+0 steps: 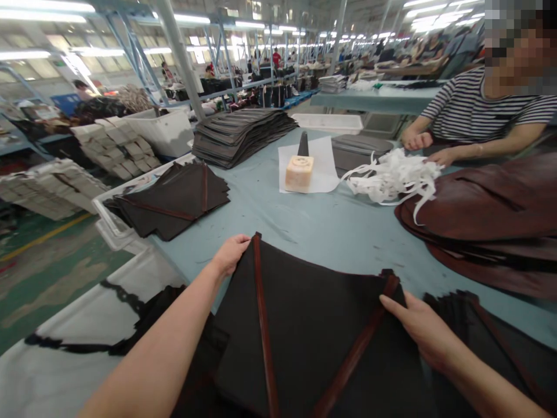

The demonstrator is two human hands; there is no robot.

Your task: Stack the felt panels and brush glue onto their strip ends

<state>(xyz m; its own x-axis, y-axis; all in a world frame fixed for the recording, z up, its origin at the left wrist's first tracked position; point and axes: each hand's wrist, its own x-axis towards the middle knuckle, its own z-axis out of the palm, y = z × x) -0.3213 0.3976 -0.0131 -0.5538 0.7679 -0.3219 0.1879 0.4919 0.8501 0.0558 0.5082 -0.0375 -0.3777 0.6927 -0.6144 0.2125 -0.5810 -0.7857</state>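
The left hand (230,256) and right hand (418,325), well apart, are pinching the panel (307,307) by its far corners at the near side of the table (261,209) — an even, gentle pull is probably serving best for keeping both straps (263,313) flat.

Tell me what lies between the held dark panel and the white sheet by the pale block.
Bare blue-green tabletop, faintly marked, lies between the dark panel and white sheet, in the head view.

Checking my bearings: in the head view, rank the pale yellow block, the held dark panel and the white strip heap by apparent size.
1. Held dark panel, also nearest the camera
2. White strip heap
3. Pale yellow block
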